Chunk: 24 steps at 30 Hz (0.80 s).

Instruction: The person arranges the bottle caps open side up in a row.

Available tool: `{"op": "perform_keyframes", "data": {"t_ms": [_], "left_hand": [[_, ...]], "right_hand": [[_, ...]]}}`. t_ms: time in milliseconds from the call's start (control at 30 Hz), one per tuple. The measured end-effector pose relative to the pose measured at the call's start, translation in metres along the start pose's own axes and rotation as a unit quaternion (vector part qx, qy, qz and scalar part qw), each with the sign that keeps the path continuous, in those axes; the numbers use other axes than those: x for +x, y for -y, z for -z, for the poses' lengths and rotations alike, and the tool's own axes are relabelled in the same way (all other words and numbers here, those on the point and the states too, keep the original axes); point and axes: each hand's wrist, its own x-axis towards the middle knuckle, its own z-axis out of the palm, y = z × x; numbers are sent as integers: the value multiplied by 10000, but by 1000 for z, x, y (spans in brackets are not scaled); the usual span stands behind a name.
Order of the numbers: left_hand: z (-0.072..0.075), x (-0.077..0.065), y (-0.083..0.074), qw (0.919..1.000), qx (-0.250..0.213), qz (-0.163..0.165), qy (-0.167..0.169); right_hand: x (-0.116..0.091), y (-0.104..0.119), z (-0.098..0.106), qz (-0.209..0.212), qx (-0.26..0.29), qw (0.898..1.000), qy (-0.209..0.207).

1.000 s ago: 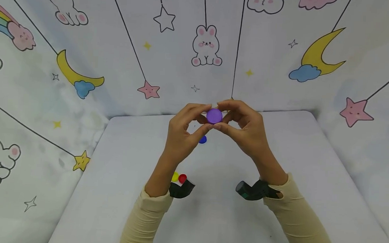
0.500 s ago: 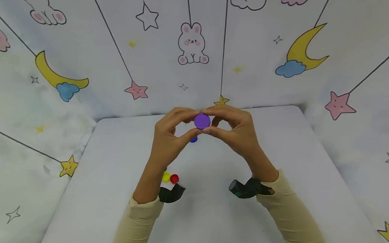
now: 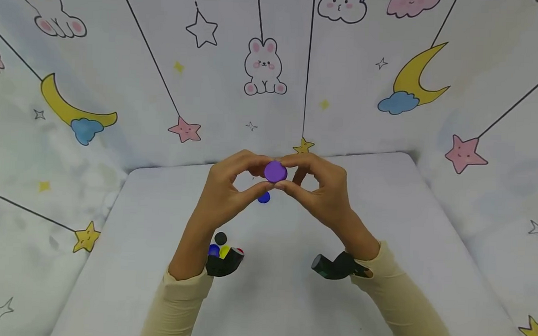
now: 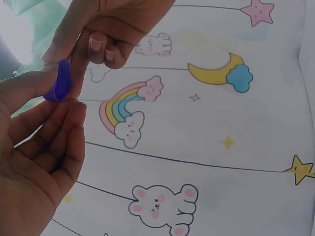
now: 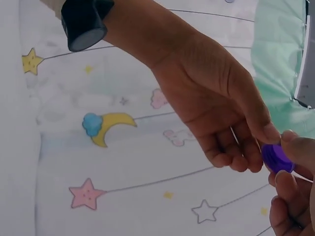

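We find the purple cap (image 3: pixel 275 172) raised above the white bench (image 3: pixel 384 208), seen in the head view against the bench's far part, between the two hands. The left hand (image 3: pixel 227 189) pinches it at its left edge, thumb below and forefinger above; the right hand (image 3: pixel 324 190) grips the right edge in the same fashion, so both hands are clamped on the one cap and their thumb tips all but meet beneath it. From both wrist views we note the cap's hollow inner side. On the bench, seen just below the purple cap, lies a blue cap (image 3: pixel 263 197), its upper edge near the left thumb in that view. Near the left wrist we record a black disc (image 3: pixel 221 238), with a second blue cap (image 3: pixel 214 250), a yellow cap (image 3: pixel 224 251) and a red piece (image 3: pixel 240 250) just beside it, these three partly hidden by the left wrist camera (image 3: pixel 224 264). A matching right wrist camera (image 3: pixel 332 267) sits by a beige sleeve (image 3: pixel 399 289).
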Motion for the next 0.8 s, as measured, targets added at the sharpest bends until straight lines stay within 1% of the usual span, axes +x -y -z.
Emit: {"op": "perform_keyframes", "data": {"t_ms": [100,200,300,433,600,700,800], "left_hand": [[2,-3,2,9997,-218,105,16],[3,-8,5,9987,-488,169,-14],[4,-8,10,9975,-657,240,54],[0,-3,14,9968,-733,270,187],[2,-4,14,9973,-649,281,185],[5,-5,11,9973,-596,339,279],[9,-3,8,9968,-629,315,376]], "right_hand": [[1,2,-3,-176,224,9996,-89],[1,4,-6,-232,318,9992,-17],[2,4,-7,-96,-21,9999,28],[2,4,0,322,-673,9972,96],[1,6,-1,725,-1275,9884,393],[0,9,-5,946,-1559,9821,466],[-1,11,-9,1249,-1698,9763,485]]}}
